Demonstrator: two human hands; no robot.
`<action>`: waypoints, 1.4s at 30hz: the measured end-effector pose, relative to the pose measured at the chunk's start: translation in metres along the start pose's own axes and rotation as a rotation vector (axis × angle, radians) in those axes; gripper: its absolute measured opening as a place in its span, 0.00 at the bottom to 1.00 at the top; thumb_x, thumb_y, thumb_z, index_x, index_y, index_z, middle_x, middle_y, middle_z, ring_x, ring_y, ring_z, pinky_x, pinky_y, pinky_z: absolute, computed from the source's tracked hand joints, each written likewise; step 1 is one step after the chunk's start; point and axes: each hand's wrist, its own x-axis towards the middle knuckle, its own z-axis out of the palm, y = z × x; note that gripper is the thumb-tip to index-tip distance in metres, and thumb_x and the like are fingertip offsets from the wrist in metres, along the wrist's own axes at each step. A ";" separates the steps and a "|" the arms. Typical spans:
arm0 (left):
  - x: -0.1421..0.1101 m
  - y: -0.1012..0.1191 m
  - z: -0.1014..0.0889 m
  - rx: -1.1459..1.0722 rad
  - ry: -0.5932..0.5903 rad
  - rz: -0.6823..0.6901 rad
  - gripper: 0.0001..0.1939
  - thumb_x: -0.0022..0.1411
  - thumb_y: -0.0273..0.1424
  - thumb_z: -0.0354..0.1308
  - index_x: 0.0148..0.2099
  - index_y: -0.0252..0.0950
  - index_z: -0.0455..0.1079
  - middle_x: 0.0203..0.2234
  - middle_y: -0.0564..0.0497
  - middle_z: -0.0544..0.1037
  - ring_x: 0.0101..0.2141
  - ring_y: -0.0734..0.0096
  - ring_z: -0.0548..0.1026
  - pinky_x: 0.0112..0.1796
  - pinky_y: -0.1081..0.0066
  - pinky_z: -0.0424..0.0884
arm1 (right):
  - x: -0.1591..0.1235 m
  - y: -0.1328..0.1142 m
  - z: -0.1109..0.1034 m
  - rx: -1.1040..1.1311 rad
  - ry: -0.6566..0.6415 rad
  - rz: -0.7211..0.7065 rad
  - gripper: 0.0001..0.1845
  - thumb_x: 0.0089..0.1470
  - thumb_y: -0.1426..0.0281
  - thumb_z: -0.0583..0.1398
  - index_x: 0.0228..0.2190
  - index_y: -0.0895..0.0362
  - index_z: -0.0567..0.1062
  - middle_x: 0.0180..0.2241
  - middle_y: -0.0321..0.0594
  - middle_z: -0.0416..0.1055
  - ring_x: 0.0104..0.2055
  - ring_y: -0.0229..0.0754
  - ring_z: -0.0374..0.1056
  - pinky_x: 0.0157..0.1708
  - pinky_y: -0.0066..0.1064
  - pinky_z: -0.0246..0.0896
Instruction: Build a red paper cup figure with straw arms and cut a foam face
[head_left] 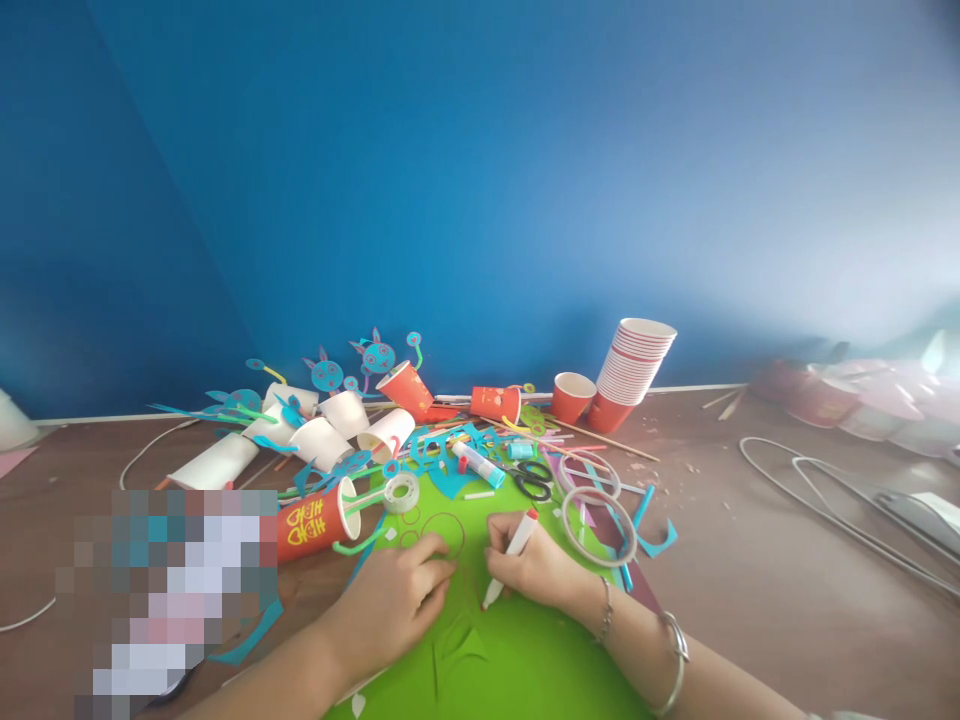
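Observation:
My right hand (529,565) is closed around a white marker pen (517,545) with a red end. The pen slants, and its tip touches or nearly touches a green sheet of paper (540,660). My left hand (405,595) lies on the same sheet, fingers slightly bent and nothing seen in them. Circles are drawn in thin line beyond the left fingertips. A leaf-shaped cut (466,645) shows in the paper nearer to me. Black-handled scissors (534,482), a glue stick (480,466) and a roll of clear tape (402,493) lie past my hands.
Two tape rings (600,527) lie right of the sheet. White paper cups (322,443), a red cup (311,523) and blue paper animal heads (375,356) crowd the left. A tall cup stack (636,370) leans by the blue wall. Cables (840,500) cross the table's right side.

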 end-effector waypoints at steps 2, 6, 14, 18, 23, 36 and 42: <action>-0.001 0.000 0.000 0.004 -0.004 0.002 0.15 0.66 0.26 0.48 0.47 0.39 0.74 0.43 0.49 0.77 0.35 0.64 0.79 0.34 0.68 0.72 | 0.000 -0.001 0.000 0.011 -0.014 0.007 0.10 0.39 0.74 0.57 0.16 0.54 0.59 0.10 0.24 0.57 0.13 0.32 0.61 0.11 0.19 0.46; -0.001 -0.001 0.001 0.013 0.007 0.001 0.14 0.65 0.25 0.48 0.46 0.40 0.74 0.44 0.50 0.77 0.35 0.64 0.79 0.34 0.67 0.72 | -0.001 -0.004 -0.003 0.046 -0.019 0.018 0.11 0.40 0.71 0.57 0.16 0.54 0.58 0.11 0.25 0.57 0.14 0.34 0.64 0.11 0.20 0.48; -0.001 -0.003 0.004 0.010 0.027 0.017 0.15 0.66 0.26 0.47 0.46 0.40 0.74 0.44 0.48 0.77 0.35 0.64 0.79 0.35 0.68 0.72 | -0.001 -0.007 -0.012 0.021 0.005 0.021 0.11 0.40 0.71 0.57 0.16 0.53 0.58 0.11 0.24 0.57 0.14 0.33 0.62 0.12 0.20 0.48; -0.001 -0.002 0.001 0.003 0.008 0.015 0.14 0.66 0.26 0.47 0.46 0.40 0.74 0.44 0.49 0.77 0.34 0.65 0.79 0.34 0.68 0.72 | 0.000 -0.005 -0.011 -0.002 -0.012 0.021 0.11 0.39 0.73 0.57 0.15 0.54 0.58 0.10 0.24 0.56 0.14 0.32 0.60 0.12 0.19 0.46; -0.001 -0.001 0.000 0.014 0.011 0.012 0.14 0.66 0.26 0.47 0.46 0.39 0.74 0.43 0.49 0.77 0.33 0.65 0.79 0.33 0.69 0.71 | 0.001 -0.002 -0.011 -0.017 -0.027 0.017 0.11 0.38 0.74 0.56 0.16 0.54 0.57 0.11 0.24 0.55 0.14 0.32 0.61 0.11 0.19 0.47; -0.002 0.000 0.000 0.014 0.010 0.010 0.15 0.66 0.25 0.47 0.47 0.39 0.74 0.44 0.48 0.77 0.34 0.64 0.79 0.34 0.68 0.72 | -0.001 -0.002 -0.010 -0.041 -0.028 0.001 0.11 0.38 0.75 0.56 0.16 0.54 0.57 0.11 0.24 0.55 0.13 0.30 0.59 0.11 0.18 0.45; 0.000 -0.001 -0.001 0.012 0.011 0.009 0.15 0.66 0.25 0.47 0.47 0.39 0.74 0.44 0.49 0.77 0.34 0.65 0.79 0.34 0.69 0.72 | 0.000 -0.003 -0.010 -0.046 -0.010 -0.001 0.11 0.39 0.74 0.56 0.16 0.53 0.57 0.12 0.24 0.56 0.14 0.32 0.61 0.12 0.19 0.46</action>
